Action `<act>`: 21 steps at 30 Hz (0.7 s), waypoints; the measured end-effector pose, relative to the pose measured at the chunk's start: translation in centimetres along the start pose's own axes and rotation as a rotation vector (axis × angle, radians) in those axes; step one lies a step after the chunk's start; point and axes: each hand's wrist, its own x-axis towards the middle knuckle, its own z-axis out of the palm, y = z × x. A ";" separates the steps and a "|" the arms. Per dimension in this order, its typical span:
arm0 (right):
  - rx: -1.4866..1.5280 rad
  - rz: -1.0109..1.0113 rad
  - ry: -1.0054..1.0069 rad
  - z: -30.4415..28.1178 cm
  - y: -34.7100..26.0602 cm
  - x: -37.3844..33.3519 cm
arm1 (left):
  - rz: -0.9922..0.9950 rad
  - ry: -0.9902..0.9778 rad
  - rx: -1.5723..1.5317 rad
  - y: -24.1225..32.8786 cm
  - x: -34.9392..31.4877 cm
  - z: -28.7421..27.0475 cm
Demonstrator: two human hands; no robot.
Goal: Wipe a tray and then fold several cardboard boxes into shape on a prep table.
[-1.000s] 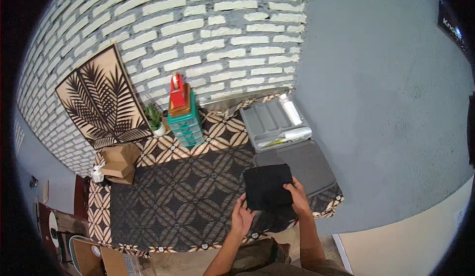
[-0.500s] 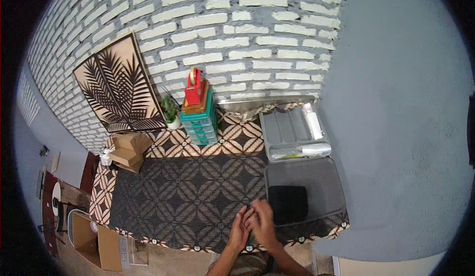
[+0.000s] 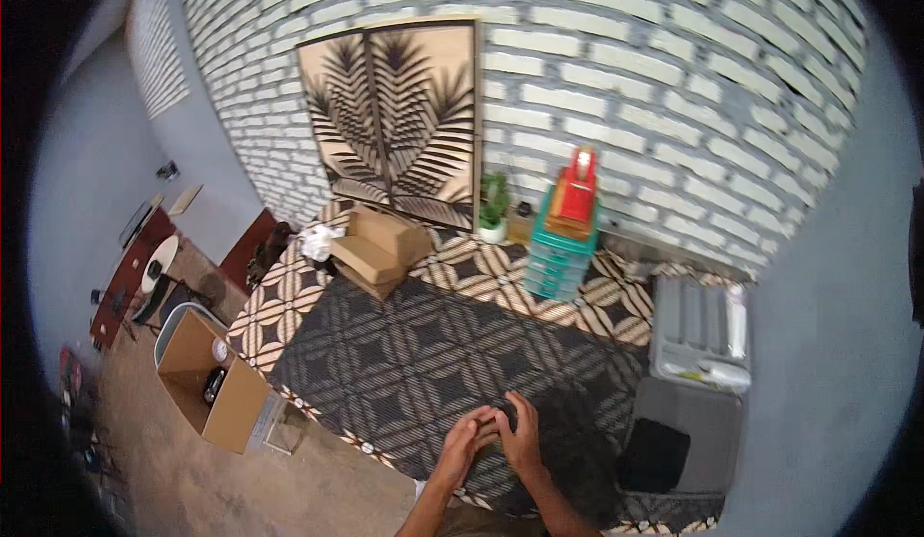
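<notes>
My left hand (image 3: 466,441) and my right hand (image 3: 521,441) are close together over the front part of the dark patterned mat (image 3: 414,364). The left fingers are loosely bent and reach across to the right hand's thumb side, where the fingertips seem to touch. On the right hand, thumb and fingers stand apart with a gap between them. I see nothing held in either hand. To the right of my hands, a black square piece (image 3: 654,454) rests on a grey tray (image 3: 710,421).
Behind the grey tray lies a grey compartment tray (image 3: 685,330) with white wrapped packs (image 3: 720,374). A teal drawer unit (image 3: 560,266) bears a red tape dispenser (image 3: 578,195). Further left are a potted plant (image 3: 494,208), a cardboard box (image 3: 371,248) and a leaf-pattern panel (image 3: 395,114). An open carton (image 3: 226,407) stands beyond the table.
My view has swung left, so the table and its things sit further right in the picture. Both hands stay together, and the right fingers have spread away from the left hand.
</notes>
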 end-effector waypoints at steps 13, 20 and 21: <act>0.434 0.165 -0.084 25.3 -7.2 19.0 | 0.340 0.495 0.170 18.5 19.0 -29.7; 0.524 0.497 0.075 30.6 -11.5 25.2 | 0.213 0.478 0.307 22.1 27.1 -33.7; 0.516 0.492 0.091 31.1 -10.9 25.8 | 0.182 0.412 0.341 22.0 28.1 -33.9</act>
